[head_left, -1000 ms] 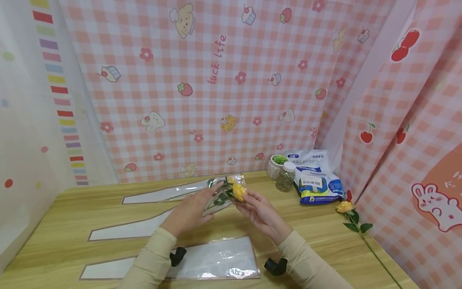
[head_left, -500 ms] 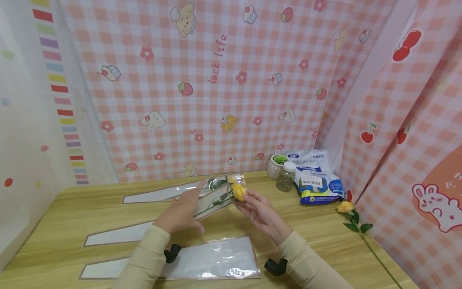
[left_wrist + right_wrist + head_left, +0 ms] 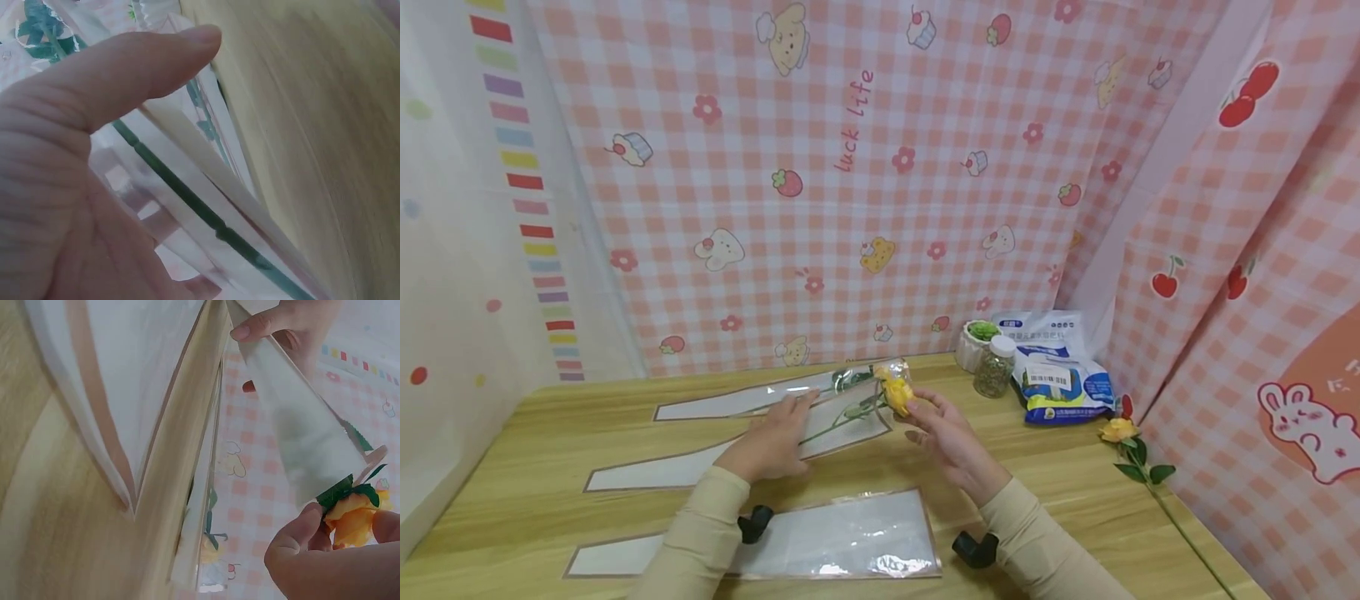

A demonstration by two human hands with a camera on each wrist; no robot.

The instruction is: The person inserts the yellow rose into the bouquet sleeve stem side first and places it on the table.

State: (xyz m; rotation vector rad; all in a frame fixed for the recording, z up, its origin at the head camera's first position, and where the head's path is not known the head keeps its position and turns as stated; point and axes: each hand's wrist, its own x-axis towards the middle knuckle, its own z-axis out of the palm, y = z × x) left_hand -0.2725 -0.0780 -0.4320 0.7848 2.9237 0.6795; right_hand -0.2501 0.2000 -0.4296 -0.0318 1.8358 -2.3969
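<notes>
My right hand [image 3: 951,442] pinches the yellow artificial rose [image 3: 897,396] at its bloom, just outside the sleeve's wide end. In the right wrist view, thumb and fingers meet around the orange-yellow petals [image 3: 353,519] and green leaves. The rose's green stem [image 3: 187,194] runs down inside a tapered clear-and-white flower sleeve [image 3: 850,429]. Farther down, my left hand [image 3: 771,442] grips this sleeve, thumb on one face and fingers around the other side. The sleeve's wide end is tilted up off the table in the right wrist view.
Behind lies another sleeve [image 3: 715,407] with a flower in it; a flat sleeve [image 3: 850,537] lies in front. At the back right stand a potted plant [image 3: 973,346], a lidded jar [image 3: 994,368] and blue-white packets [image 3: 1063,387]. A loose rose [image 3: 1117,430] lies along the right edge.
My left hand has slid left and down along the sleeve, away from the bloom, uncovering the stem and leaves. My right hand stays at the rose with little movement.
</notes>
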